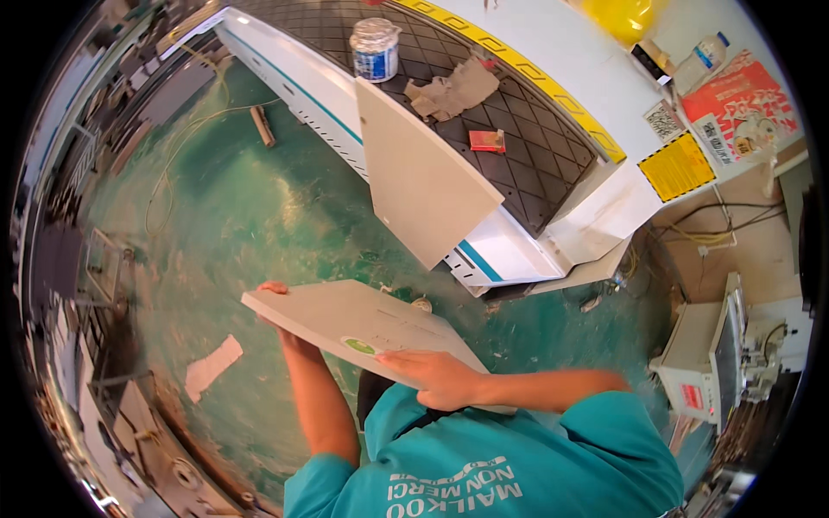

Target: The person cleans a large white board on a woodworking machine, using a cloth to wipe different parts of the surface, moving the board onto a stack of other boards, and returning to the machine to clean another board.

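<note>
A flat beige board (371, 315) is held tilted in front of my body. My left hand (275, 288) grips its left end, with fingertips showing over the edge and the palm partly hidden beneath. Against the near edge is my right hand (432, 378), straddling it, its foremost fingers lying on the face beside a green oval sticker (360, 345). A row of small marks or holes runs across the board's face. Another beige panel (423, 173) leans upright against the side of the machine bed, apart from both hands.
The long white machine (311, 108) has a dark gridded bed carrying a white-and-blue tub (375, 52), a torn brown paper piece (453, 89) and a small red box (487, 141). Scrap (212, 367) and a wood offcut (262, 126) lie on the green floor. Equipment (704, 354) stands right.
</note>
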A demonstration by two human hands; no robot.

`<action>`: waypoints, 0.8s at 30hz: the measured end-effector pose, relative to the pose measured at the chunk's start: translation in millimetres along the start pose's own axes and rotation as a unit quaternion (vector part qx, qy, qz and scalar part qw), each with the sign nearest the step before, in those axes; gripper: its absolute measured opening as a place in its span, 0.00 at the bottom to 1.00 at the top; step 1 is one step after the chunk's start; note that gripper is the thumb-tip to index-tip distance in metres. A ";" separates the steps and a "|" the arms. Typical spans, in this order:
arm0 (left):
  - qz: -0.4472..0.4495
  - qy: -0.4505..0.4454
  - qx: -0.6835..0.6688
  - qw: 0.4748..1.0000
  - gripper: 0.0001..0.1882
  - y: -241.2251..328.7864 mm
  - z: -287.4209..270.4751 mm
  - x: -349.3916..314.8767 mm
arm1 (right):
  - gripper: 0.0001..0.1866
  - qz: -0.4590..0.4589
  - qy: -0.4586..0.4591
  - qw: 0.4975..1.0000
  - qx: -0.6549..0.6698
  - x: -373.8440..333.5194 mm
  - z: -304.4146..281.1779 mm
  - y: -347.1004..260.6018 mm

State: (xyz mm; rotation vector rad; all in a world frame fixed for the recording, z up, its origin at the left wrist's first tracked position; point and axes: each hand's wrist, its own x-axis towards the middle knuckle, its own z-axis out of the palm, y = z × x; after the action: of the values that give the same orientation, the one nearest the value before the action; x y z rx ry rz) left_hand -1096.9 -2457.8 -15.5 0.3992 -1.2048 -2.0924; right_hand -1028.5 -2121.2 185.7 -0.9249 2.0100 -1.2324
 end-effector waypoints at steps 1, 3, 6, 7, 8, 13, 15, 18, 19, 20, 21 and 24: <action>-0.024 0.026 0.013 0.999 0.19 1.1 38.1 5.4 | 0.44 0.007 0.005 1.000 0.008 5.7 -13.1 11.6; -0.043 -0.039 -0.011 0.998 0.14 -20.8 51.8 29.5 | 0.44 0.019 0.022 0.999 0.023 17.1 -30.2 35.5; -0.077 -0.067 -0.011 0.995 0.15 -58.0 98.1 48.9 | 0.45 0.029 0.067 0.997 0.027 36.8 -40.9 72.7; -0.069 -0.077 -0.022 0.994 0.15 -79.9 96.6 66.5 | 0.45 0.032 0.077 0.996 0.021 44.6 -45.1 83.4; -0.063 -0.086 -0.031 0.994 0.15 -95.0 100.6 79.4 | 0.45 0.044 0.083 0.995 0.022 52.6 -50.3 95.3; -0.089 -0.124 -0.009 0.988 0.10 -176.5 107.7 158.1 | 0.45 0.069 0.109 0.991 0.026 104.4 -93.5 139.1; -0.142 -0.102 -0.005 0.985 0.10 -210.8 114.5 189.5 | 0.46 0.084 0.124 0.988 0.038 132.5 -106.2 159.7; -0.168 -0.098 0.070 0.978 0.09 -244.7 141.6 211.7 | 0.48 0.098 0.149 0.983 0.044 164.5 -116.0 187.0; -0.128 -0.149 0.078 0.977 0.09 -259.0 147.0 220.2 | 0.48 0.106 0.153 0.982 0.041 171.7 -118.1 194.2; -0.086 -0.199 0.086 0.972 0.08 -271.2 151.2 227.9 | 0.48 0.113 0.157 0.980 0.038 176.9 -120.7 200.2; -0.120 -0.166 0.068 0.976 0.08 -280.7 153.8 235.0 | 0.48 0.121 0.161 0.979 0.034 183.3 -123.6 205.9; -0.236 -0.063 0.003 0.970 0.08 -299.7 166.2 239.6 | 0.49 0.157 0.145 0.974 0.070 198.8 -142.1 224.1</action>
State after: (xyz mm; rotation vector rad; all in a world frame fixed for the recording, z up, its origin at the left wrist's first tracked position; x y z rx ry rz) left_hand -1484.5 -2414.8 -166.4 0.6111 -1.2821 -2.5511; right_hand -1309.7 -2138.1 10.8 -0.3539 2.1536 -1.3645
